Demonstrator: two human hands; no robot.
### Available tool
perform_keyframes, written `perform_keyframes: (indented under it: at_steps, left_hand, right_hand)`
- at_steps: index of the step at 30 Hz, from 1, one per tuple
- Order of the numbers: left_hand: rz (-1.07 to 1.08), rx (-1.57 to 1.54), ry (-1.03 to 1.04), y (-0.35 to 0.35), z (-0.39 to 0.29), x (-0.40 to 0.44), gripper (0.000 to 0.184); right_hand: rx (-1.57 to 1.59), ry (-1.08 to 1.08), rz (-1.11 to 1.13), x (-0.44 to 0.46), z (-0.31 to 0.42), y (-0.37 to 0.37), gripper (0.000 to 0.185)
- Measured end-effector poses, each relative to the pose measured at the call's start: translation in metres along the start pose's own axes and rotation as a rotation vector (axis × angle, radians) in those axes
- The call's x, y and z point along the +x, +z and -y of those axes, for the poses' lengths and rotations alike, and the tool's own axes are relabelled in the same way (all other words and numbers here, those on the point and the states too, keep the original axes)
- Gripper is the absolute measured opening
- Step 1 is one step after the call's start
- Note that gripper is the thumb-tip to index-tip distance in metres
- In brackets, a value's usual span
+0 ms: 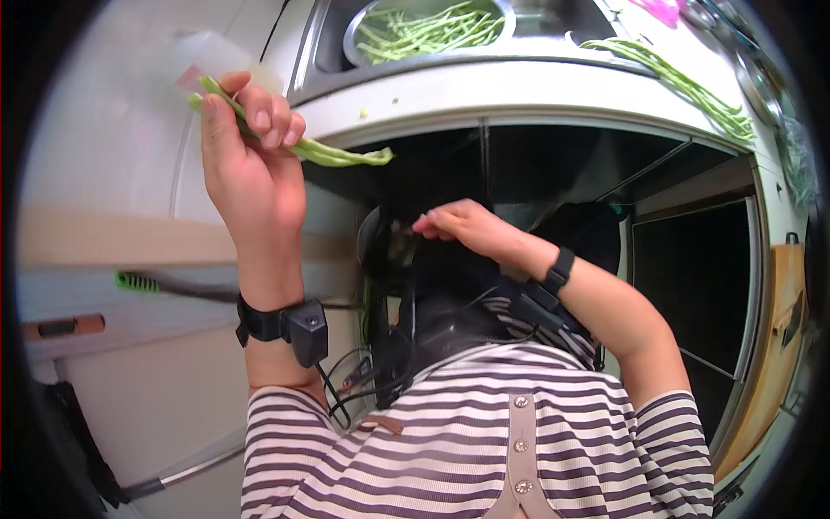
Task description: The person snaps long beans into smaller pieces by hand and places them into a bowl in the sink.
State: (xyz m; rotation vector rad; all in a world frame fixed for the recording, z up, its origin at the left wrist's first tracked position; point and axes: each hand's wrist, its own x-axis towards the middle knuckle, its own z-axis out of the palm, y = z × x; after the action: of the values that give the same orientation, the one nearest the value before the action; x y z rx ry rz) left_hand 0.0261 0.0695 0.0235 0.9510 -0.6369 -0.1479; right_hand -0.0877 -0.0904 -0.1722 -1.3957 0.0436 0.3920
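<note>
My left hand (259, 156) is raised at the left, its fingers closed round a few green bean pods (337, 156). The ends of the pods stick out on both sides of the fist. My right hand (458, 227) is lower, near the middle, with its fingers pressed together; anything between the fingertips is too small to make out. Just left of those fingertips is a dark round container (372, 240) with blurred bits in it. Above, a metal bowl (349, 43) full of green beans (432, 33) sits in the sink.
Long green beans (683, 82) lie on the white counter (553, 80) right of the sink (303, 80). A dark cabinet opening is below the counter edge. Cables hang near my left forearm. A green-handled tool (138, 281) is at the left, and a wooden board (774, 346) at the right.
</note>
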Motion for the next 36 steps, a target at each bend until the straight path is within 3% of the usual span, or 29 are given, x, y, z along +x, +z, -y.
perform_keyframes:
  at_steps: [2, 9, 13, 16, 19, 21, 22, 23, 24, 25, 26, 28, 29, 31, 34, 36]
  left_hand:
    - [0.016, 0.052, 0.044, 0.016, 0.007, 0.017, 0.031]
    - [0.184, 0.379, 0.318, 0.063, 0.044, 0.099, 0.025]
    - [0.335, 0.798, 0.571, 0.086, 0.083, 0.143, 0.023]
    - [0.489, 1.053, 0.533, 0.078, 0.129, 0.174, 0.015]
    - [0.65, 1.248, 0.205, 0.036, 0.195, 0.19, 0.018]
    - [0.69, 1.599, 0.128, 0.013, 0.22, 0.17, 0.047]
    - [0.708, 1.623, -0.069, 0.03, 0.209, 0.156, 0.057]
    - [0.686, 1.506, 0.017, 0.03, 0.21, 0.144, 0.052]
    - [0.667, 1.449, 0.051, 0.039, 0.205, 0.129, 0.049]
    - [0.644, 1.396, 0.082, 0.053, 0.195, 0.113, 0.045]
    - [0.667, 1.361, 0.118, 0.062, 0.188, 0.1, 0.042]
    - [0.7, 1.305, 0.193, 0.077, 0.172, 0.078, 0.036]
    - [0.692, 1.259, 0.211, 0.086, 0.162, 0.066, 0.032]
    - [0.699, 1.236, 0.187, 0.093, 0.147, 0.044, 0.028]
    - [0.682, 1.156, 0.07, 0.095, 0.13, 0.022, 0.022]
    - [0.647, 1.051, 0.001, 0.095, 0.124, 0.011, 0.021]
  right_hand:
    - [0.006, -0.062, -0.013, -0.023, -0.003, -0.021, 0.042]
    - [0.269, 0.047, -0.311, -0.127, -0.025, -0.074, 0.035]
    - [0.265, 0.03, -0.435, -0.167, -0.029, -0.09, 0.03]
    - [0.147, -0.042, -0.54, -0.194, -0.015, -0.109, 0.027]
    - [-0.175, -0.207, -0.688, -0.209, 0.013, -0.141, 0.02]
    - [-0.489, -0.356, -0.89, -0.216, 0.043, -0.171, 0.015]
    - [-0.537, -0.392, -0.998, -0.22, 0.055, -0.189, 0.015]
    - [-0.591, -0.484, -1.11, -0.222, 0.067, -0.209, 0.015]
    - [-0.679, -0.41, -1.228, -0.229, 0.088, -0.225, 0.016]
    - [-0.968, -0.531, -1.385, -0.228, 0.103, -0.245, 0.016]
    - [-1.081, -0.399, -1.465, -0.231, 0.114, -0.265, 0.017]
    - [-1.411, -0.213, -1.483, -0.232, 0.123, -0.312, 0.024]
    - [-1.555, -0.01, -1.439, -0.231, 0.127, -0.325, 0.03]
    - [-1.602, 0.237, -1.333, -0.226, 0.127, -0.355, 0.028]
    - [-1.567, 0.354, -1.243, -0.221, 0.138, -0.369, 0.019]
    - [-1.508, 0.151, -1.384, -0.215, 0.144, -0.359, 0.012]
